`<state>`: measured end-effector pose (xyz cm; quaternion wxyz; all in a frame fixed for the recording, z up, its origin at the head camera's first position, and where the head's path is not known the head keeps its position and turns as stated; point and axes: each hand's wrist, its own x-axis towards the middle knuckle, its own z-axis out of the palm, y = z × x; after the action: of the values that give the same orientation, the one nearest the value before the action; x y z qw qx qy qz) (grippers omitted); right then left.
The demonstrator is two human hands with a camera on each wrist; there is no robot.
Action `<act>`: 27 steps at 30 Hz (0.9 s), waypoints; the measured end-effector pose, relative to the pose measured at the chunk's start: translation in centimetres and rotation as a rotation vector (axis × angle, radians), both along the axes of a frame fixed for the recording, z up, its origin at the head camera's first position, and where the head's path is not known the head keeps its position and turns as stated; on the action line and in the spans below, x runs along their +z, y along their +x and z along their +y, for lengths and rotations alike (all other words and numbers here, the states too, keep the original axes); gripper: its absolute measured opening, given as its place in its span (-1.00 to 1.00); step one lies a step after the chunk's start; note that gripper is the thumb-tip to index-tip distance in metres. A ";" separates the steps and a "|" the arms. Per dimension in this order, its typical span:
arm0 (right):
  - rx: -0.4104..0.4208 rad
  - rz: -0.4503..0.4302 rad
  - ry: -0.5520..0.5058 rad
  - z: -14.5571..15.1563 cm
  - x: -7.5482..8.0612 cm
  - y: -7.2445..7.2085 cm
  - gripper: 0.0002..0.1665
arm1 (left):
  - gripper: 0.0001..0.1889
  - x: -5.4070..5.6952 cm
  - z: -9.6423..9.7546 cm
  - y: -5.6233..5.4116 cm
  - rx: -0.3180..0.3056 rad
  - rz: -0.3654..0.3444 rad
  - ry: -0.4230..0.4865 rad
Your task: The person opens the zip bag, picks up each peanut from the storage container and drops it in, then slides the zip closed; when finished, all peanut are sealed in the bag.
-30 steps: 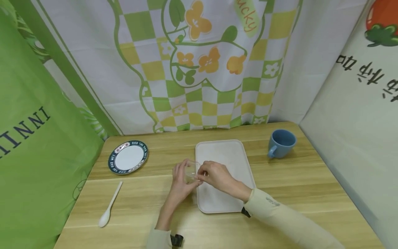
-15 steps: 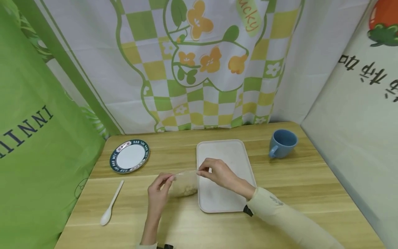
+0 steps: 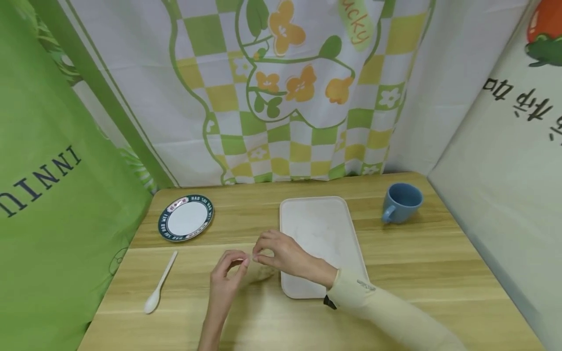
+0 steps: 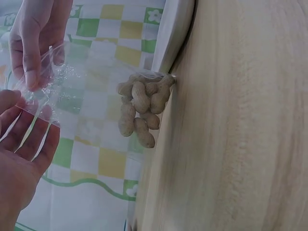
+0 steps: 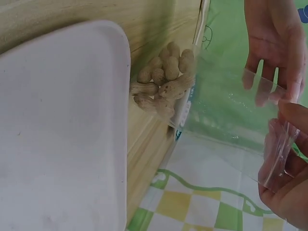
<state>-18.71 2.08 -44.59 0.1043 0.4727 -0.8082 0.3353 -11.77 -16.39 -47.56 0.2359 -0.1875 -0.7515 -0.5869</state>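
A clear plastic bag (image 4: 79, 103) hangs between both hands, with several unshelled peanuts (image 4: 141, 98) gathered at its bottom. My left hand (image 3: 226, 278) pinches the bag's upper edge between thumb and fingertips. Close beside it, my right hand (image 3: 283, 251) pinches the same edge, its fingertips almost meeting the left ones. In the right wrist view the plastic is bunched in the right hand (image 5: 288, 187), while the left hand (image 5: 276, 48) holds the other side. The bottom of the bag is low over the wooden table (image 3: 439, 292), just left of the white tray (image 3: 322, 229).
A dark-rimmed plate (image 3: 164, 226) stands at the back left, with a white spoon (image 3: 152, 301) in front of it. At the back right is a blue mug (image 3: 400, 204). Printed curtains (image 3: 281, 141) rise behind the table and along its sides.
A second ago the hands held a clear object by the tray's left edge. The left hand drew the bag out leftward and lower; the right hand then moved left, close to it.
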 end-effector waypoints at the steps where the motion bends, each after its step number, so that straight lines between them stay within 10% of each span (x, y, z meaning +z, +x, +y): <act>1: 0.002 -0.014 0.000 -0.1 0.0 0.0 -0.87 | -0.82 -0.5 -0.1 -0.2 -0.007 0.003 0.004; 5: 0.002 -0.055 0.006 -0.1 -0.1 0.0 -0.88 | -0.79 -1.7 -0.5 -0.8 0.005 0.016 -0.010; 14: 0.015 -0.051 -0.034 0.0 -0.2 0.1 -0.91 | -0.85 1.1 0.4 -0.2 -0.002 -0.009 -0.026; 27: -0.044 -0.003 -0.127 0.5 -0.8 0.3 -0.91 | -0.86 1.0 0.9 -0.7 -0.002 -0.008 -0.043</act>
<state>-18.40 2.55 -45.39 0.1402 0.4469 -0.7957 0.3841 -12.50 -15.49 -46.56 0.2283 -0.1907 -0.7647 -0.5716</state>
